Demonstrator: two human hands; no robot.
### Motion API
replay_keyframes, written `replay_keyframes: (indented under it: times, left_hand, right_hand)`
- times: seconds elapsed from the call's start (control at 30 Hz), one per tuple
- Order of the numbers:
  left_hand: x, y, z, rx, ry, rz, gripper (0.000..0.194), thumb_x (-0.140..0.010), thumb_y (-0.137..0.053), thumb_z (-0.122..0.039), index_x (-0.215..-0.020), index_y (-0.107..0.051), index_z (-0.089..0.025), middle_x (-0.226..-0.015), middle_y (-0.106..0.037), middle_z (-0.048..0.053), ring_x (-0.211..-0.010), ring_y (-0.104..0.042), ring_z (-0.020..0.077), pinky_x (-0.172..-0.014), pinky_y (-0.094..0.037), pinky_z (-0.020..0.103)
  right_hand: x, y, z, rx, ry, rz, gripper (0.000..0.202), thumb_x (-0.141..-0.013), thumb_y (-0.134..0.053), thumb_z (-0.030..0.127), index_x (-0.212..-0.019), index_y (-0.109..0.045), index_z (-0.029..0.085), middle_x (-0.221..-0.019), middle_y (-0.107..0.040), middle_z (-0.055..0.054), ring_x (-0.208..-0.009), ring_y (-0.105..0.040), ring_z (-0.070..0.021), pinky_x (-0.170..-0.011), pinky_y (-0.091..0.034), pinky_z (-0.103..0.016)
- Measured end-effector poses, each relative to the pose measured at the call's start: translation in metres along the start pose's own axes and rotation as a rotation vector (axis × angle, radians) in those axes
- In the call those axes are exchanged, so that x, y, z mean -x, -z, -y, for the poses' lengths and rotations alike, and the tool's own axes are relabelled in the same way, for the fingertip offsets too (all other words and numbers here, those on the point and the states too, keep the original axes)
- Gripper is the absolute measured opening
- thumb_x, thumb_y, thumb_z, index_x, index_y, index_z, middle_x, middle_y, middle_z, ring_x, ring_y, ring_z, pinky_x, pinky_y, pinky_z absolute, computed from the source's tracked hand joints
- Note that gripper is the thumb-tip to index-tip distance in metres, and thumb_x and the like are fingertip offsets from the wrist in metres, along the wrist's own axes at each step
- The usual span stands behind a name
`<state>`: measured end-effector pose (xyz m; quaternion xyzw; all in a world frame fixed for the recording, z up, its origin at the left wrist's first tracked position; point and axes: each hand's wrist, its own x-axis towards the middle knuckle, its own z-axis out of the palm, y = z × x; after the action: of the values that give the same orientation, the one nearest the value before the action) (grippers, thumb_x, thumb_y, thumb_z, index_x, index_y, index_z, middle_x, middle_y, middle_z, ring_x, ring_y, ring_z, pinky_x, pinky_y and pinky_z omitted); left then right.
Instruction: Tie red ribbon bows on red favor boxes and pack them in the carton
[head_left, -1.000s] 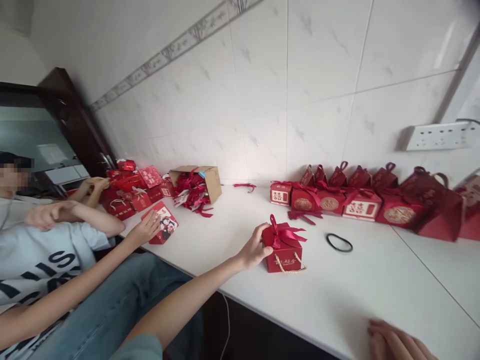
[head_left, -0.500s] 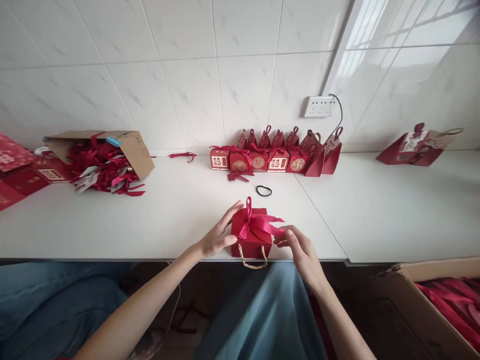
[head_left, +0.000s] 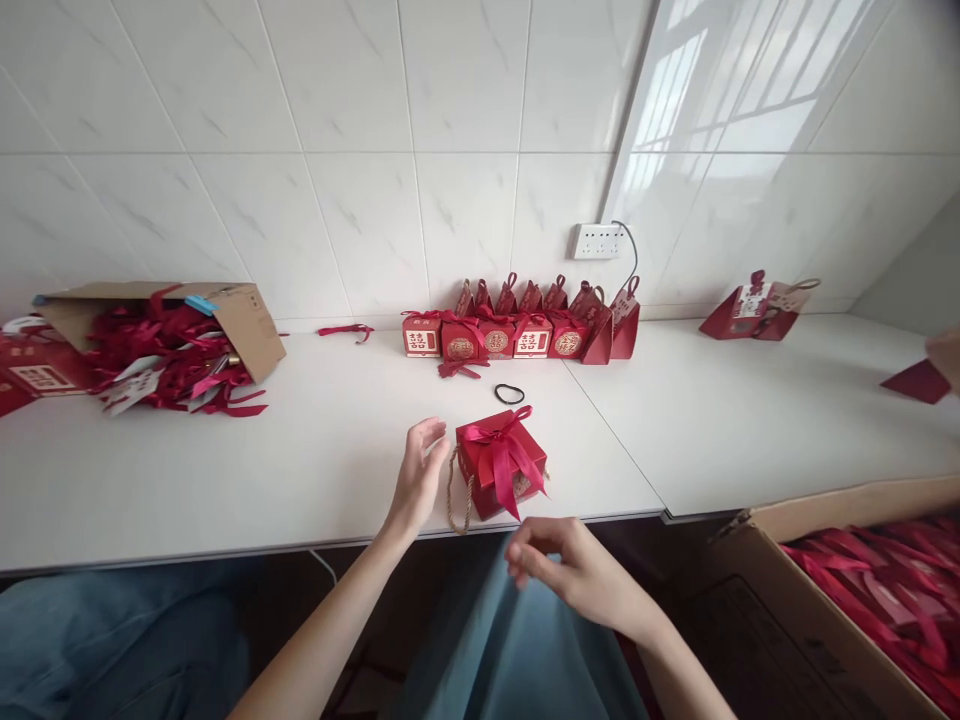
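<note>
Left hand [head_left: 417, 480]: passage open over the table [head_left: 330, 470] leftward of the fingers, as far as the carton [head_left: 253, 332]. Rightward, the box [head_left: 486, 436] obstructs at close range. Right hand [head_left: 581, 575]: same box ahead of the fingers. Beyond both, the band [head_left: 498, 399] lies low; farther, the row [head_left: 496, 343] bars the wall [head_left: 360, 230].

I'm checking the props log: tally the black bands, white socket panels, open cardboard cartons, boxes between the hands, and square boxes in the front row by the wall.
Black band: 1
White socket panel: 1
Open cardboard cartons: 2
Box between the hands: 1
Front-row square boxes: 5
Total: 10
</note>
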<state>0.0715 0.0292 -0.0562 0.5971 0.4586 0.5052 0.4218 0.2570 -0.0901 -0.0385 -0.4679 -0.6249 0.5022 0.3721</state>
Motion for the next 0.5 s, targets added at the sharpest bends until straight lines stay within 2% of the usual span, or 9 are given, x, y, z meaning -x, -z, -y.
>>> replay_keyframes:
  times: [0.07,0.1,0.13,0.2,0.23,0.3,0.37,0.43,0.5]
  left_hand:
    - [0.003,-0.005,-0.003,0.028,0.004,0.065,0.05,-0.079,-0.051,-0.052,-0.117,-0.043,-0.02,-0.128,-0.05,0.011,-0.126,-0.043,0.0241,-0.1,-0.041,0.038]
    - [0.004,-0.008,-0.005,0.039,0.013,0.101,0.052,-0.079,-0.051,-0.052,-0.118,-0.042,-0.02,-0.129,-0.049,0.011,-0.127,-0.042,0.0241,-0.1,-0.041,0.037]
    - [0.003,-0.01,-0.006,0.046,0.025,0.138,0.052,-0.079,-0.052,-0.052,-0.119,-0.04,-0.02,-0.128,-0.05,0.012,-0.127,-0.043,0.0239,-0.099,-0.042,0.036]
    - [0.001,-0.016,-0.007,0.055,0.059,0.21,0.053,-0.079,-0.053,-0.05,-0.12,-0.038,-0.02,-0.125,-0.052,0.011,-0.124,-0.047,0.0234,-0.098,-0.042,0.036]
    - [-0.001,-0.019,-0.008,0.063,0.075,0.243,0.053,-0.078,-0.055,-0.047,-0.12,-0.036,-0.02,-0.124,-0.053,0.01,-0.121,-0.049,0.023,-0.098,-0.043,0.035]
    - [-0.002,-0.024,-0.009,0.084,0.089,0.29,0.054,-0.075,-0.059,-0.039,-0.12,-0.034,-0.021,-0.121,-0.055,0.009,-0.114,-0.054,0.0221,-0.096,-0.044,0.035]
    - [0.0,-0.028,-0.011,0.091,0.082,0.307,0.052,-0.072,-0.061,-0.031,-0.117,-0.036,-0.021,-0.117,-0.057,0.008,-0.107,-0.058,0.021,-0.093,-0.047,0.035]
    - [0.003,-0.03,-0.012,0.077,0.072,0.325,0.049,-0.07,-0.061,-0.028,-0.114,-0.04,-0.02,-0.109,-0.061,0.007,-0.1,-0.061,0.0209,-0.087,-0.05,0.034]
    - [0.005,-0.027,-0.011,0.102,0.089,0.407,0.056,-0.069,-0.062,-0.027,-0.119,-0.038,-0.019,-0.111,-0.061,0.008,-0.102,-0.06,0.0215,-0.087,-0.049,0.035]
  right_hand:
    - [0.007,0.009,0.004,-0.076,-0.041,0.045,0.039,-0.084,-0.052,0.054,-0.073,-0.059,0.017,-0.062,-0.063,-0.002,-0.055,-0.06,-0.0135,-0.05,-0.043,-0.024]
    - [0.007,0.016,0.006,-0.098,-0.046,0.014,0.042,-0.084,-0.049,0.056,-0.072,-0.057,0.017,-0.057,-0.061,-0.001,-0.049,-0.057,-0.0124,-0.047,-0.041,-0.023]
    - [0.005,0.023,0.008,-0.089,-0.035,-0.06,0.044,-0.085,-0.047,0.057,-0.07,-0.056,0.017,-0.054,-0.059,0.0,-0.046,-0.054,-0.0115,-0.045,-0.04,-0.023]
    - [-0.008,0.037,0.011,0.033,0.019,-0.284,0.047,-0.085,-0.044,0.059,-0.066,-0.053,0.017,-0.051,-0.055,0.0,-0.046,-0.05,-0.0106,-0.047,-0.04,-0.023]
    - [-0.018,0.043,0.013,0.124,0.044,-0.405,0.048,-0.085,-0.042,0.059,-0.065,-0.053,0.017,-0.052,-0.054,0.0,-0.049,-0.049,-0.0103,-0.05,-0.041,-0.023]
    - [-0.037,0.05,0.016,0.282,0.072,-0.569,0.048,-0.086,-0.039,0.059,-0.066,-0.052,0.017,-0.057,-0.053,0.0,-0.054,-0.05,-0.0102,-0.055,-0.04,-0.023]
    - [-0.054,0.05,0.019,0.35,0.096,-0.619,0.048,-0.083,-0.04,0.059,-0.064,-0.052,0.017,-0.058,-0.052,-0.001,-0.055,-0.05,-0.011,-0.055,-0.039,-0.024]
    - [-0.064,0.046,0.02,0.355,0.126,-0.61,0.049,-0.078,-0.045,0.063,-0.058,-0.05,0.018,-0.052,-0.049,0.0,-0.051,-0.047,-0.0118,-0.05,-0.036,-0.025]
    - [-0.068,0.042,0.016,0.376,0.114,-0.594,0.053,-0.073,-0.048,0.067,-0.051,-0.046,0.019,-0.043,-0.044,0.001,-0.044,-0.043,-0.0117,-0.044,-0.033,-0.025]
